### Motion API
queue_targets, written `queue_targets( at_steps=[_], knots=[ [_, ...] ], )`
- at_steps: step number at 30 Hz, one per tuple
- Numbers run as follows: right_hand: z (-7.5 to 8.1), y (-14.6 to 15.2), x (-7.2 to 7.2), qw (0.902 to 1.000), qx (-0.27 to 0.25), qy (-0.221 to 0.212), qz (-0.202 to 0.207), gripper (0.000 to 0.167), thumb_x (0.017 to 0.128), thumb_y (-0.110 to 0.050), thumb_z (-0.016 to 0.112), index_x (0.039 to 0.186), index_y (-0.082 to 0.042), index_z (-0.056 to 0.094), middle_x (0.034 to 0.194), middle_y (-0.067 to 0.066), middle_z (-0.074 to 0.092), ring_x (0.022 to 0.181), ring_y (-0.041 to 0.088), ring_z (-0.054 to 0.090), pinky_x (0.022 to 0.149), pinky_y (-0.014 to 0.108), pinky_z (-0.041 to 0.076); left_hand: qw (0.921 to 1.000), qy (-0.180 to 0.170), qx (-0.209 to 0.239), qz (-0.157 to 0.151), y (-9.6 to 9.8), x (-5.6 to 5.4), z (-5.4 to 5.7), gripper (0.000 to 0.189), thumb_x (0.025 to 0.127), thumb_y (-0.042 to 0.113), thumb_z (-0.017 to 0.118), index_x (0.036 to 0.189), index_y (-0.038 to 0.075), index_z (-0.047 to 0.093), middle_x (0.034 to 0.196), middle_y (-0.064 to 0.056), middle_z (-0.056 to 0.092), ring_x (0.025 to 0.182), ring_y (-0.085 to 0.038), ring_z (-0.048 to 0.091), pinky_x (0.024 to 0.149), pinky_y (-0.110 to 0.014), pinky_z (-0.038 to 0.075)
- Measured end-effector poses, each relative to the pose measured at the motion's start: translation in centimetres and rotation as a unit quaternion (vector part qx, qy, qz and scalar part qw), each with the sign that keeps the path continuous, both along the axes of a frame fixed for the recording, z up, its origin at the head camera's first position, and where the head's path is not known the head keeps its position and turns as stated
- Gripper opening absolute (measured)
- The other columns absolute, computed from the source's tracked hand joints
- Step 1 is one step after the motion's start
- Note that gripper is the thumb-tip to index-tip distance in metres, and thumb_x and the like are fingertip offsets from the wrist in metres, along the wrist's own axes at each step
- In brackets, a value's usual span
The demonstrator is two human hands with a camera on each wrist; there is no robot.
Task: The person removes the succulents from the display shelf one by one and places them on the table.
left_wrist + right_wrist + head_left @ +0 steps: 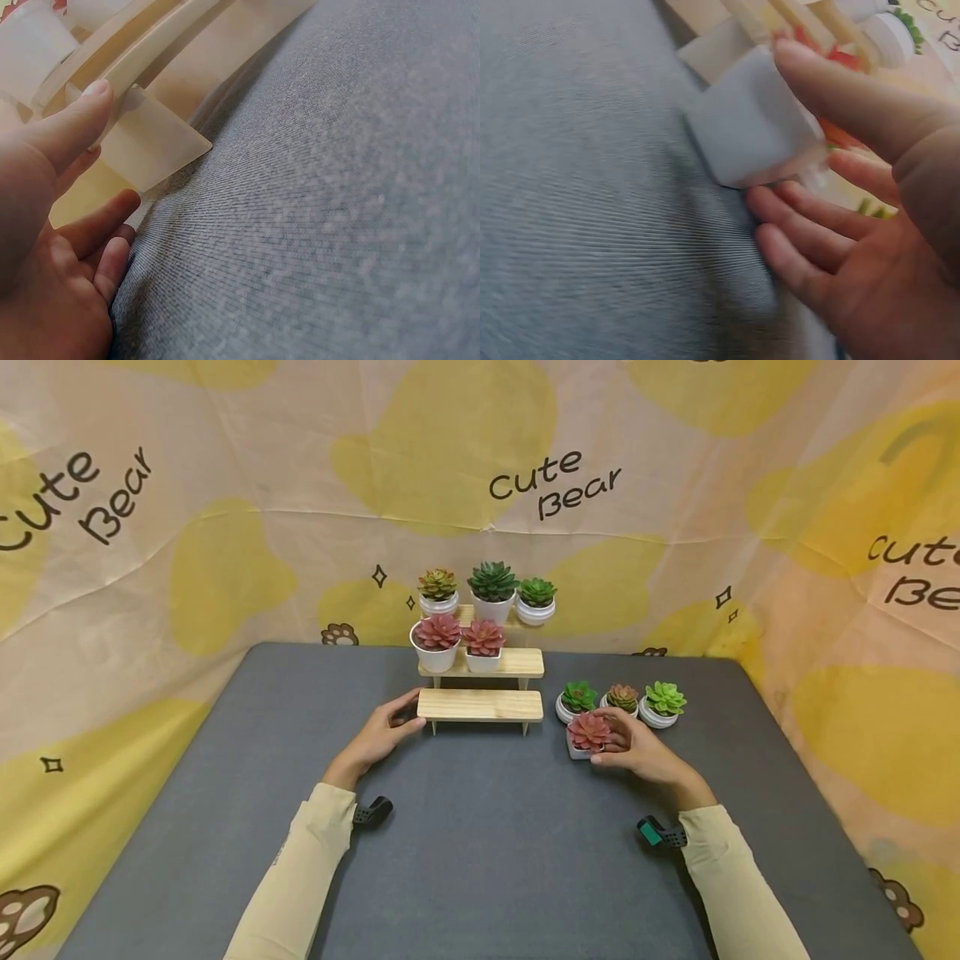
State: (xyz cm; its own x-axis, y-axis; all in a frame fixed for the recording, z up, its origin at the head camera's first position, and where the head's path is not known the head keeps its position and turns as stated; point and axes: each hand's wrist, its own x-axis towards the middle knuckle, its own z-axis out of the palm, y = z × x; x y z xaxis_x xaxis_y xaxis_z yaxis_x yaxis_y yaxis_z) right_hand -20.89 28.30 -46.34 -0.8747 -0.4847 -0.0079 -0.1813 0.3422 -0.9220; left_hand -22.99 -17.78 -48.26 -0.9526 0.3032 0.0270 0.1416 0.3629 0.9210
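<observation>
Item: right fingers (810, 229), partly closed, thumb and fingertips about the white square pot (742, 120) of a pink plant (589, 732). Location: right of the stand, in front of the green plant (579, 696) and brown plant (622, 697); whether the pot is clear of the counter (487, 843), I cannot tell. Hazard: my hold lies toward one side, so the smooth pot could twist or slip if I lift unevenly. Hazard: my knuckles sit close to the brown plant; a backward sweep could knock it into the lime plant (664, 698). Item: left fingers (101, 219), thumb and forefinger lightly about the left end of the front board (480, 704), the others loose. Hazard: a careless push could slide that board into the middle board (521, 662), jolting its two potted plants, the left one (437, 639) near the end. Hazard: the top row's right plant (536, 597) appears perched at the edge; any shake could drop it.
</observation>
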Motion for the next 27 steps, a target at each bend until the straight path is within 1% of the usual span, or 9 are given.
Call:
queue_targets(
  at_steps=[2,5,7,11,13,15,18,22,27],
  knots=[
    [0.5,0.3,0.2,0.9999,0.012,-0.008,0.007,0.074,0.09,-0.004,0.075,0.15,0.002,0.033,0.148,0.031,0.045,0.127,0.026,0.059,0.098,0.03,0.053,1.0,0.002,-0.001,-0.002,0.0,0.0,0.0,0.064,0.101,0.019,0.062,0.158,0.007,0.035,0.158,-0.021,0.042,0.148,-0.038,0.038,0.113,-0.058,0.034],
    [1.3,0.6,0.5,0.9994,0.031,-0.007,0.014,0.07,0.094,-0.008,0.071,0.152,0.001,0.032,0.152,0.031,0.04,0.135,0.045,0.051,0.104,0.036,0.05,1.0,0.004,0.0,-0.004,0.0,0.1,0.1,0.064,0.101,0.019,0.063,0.158,0.007,0.036,0.158,-0.022,0.042,0.147,-0.038,0.038,0.113,-0.058,0.034],
    [1.9,0.8,0.7,0.9992,0.038,-0.001,0.011,0.067,0.097,-0.01,0.068,0.152,0.003,0.032,0.152,0.031,0.041,0.135,0.051,0.048,0.102,0.033,0.051,1.0,0.005,0.0,-0.004,0.0,0.1,0.0,0.064,0.101,0.019,0.063,0.158,0.007,0.036,0.158,-0.022,0.042,0.147,-0.038,0.037,0.113,-0.059,0.034],
    [3.0,1.0,1.0,0.999,0.039,0.022,-0.01,0.059,0.1,-0.009,0.063,0.149,0.008,0.036,0.148,0.032,0.045,0.132,0.053,0.05,0.094,0.017,0.049,1.0,0.003,0.002,-0.004,0.0,0.0,-0.1,0.063,0.101,0.019,0.063,0.158,0.009,0.036,0.158,-0.021,0.042,0.147,-0.038,0.038,0.113,-0.059,0.033],
    [3.5,1.0,1.1,0.9983,0.036,0.037,-0.028,0.055,0.1,-0.008,0.061,0.147,0.009,0.038,0.146,0.032,0.046,0.129,0.05,0.052,0.092,0.013,0.048,1.0,0.001,0.004,-0.003,0.0,0.0,-0.1,0.063,0.101,0.02,0.063,0.158,0.009,0.037,0.158,-0.021,0.042,0.147,-0.038,0.037,0.113,-0.059,0.033],
    [4.0,0.9,1.2,0.9972,0.031,0.051,-0.045,0.053,0.1,-0.007,0.06,0.146,0.01,0.039,0.145,0.032,0.048,0.127,0.043,0.056,0.091,0.012,0.048,1.0,0.001,0.005,-0.003,-0.1,-0.1,-0.1,0.063,0.101,0.02,0.063,0.157,0.009,0.037,0.158,-0.021,0.043,0.147,-0.038,0.037,0.113,-0.058,0.033],
    [4.5,0.7,1.3,0.9947,0.023,0.073,-0.069,0.051,0.101,-0.007,0.061,0.145,0.008,0.042,0.143,0.031,0.05,0.122,0.024,0.06,0.091,0.012,0.047,1.0,0.0,0.004,-0.002,-0.1,0.0,0.0,0.063,0.101,0.02,0.063,0.158,0.009,0.037,0.158,-0.021,0.043,0.147,-0.037,0.038,0.112,-0.057,0.034],
    [4.8,0.2,1.4,0.9912,0.012,0.104,-0.08,0.048,0.1,-0.007,0.061,0.143,0.008,0.046,0.139,0.031,0.053,0.114,0.001,0.059,0.092,0.011,0.047,1.0,-0.001,0.001,0.0,0.0,0.0,0.1,0.063,0.101,0.02,0.063,0.158,0.008,0.037,0.157,-0.021,0.043,0.147,-0.037,0.038,0.112,-0.057,0.034],
    [5.0,-0.3,1.6,0.9865,0.009,0.14,-0.083,0.044,0.098,-0.003,0.062,0.139,0.009,0.049,0.133,0.031,0.056,0.11,-0.005,0.059,0.091,0.012,0.047,1.0,0.0,0.005,-0.001,-0.1,-0.1,0.0,0.063,0.101,0.019,0.063,0.158,0.008,0.036,0.157,-0.021,0.043,0.147,-0.037,0.038,0.112,-0.058,0.034]
  ],
)
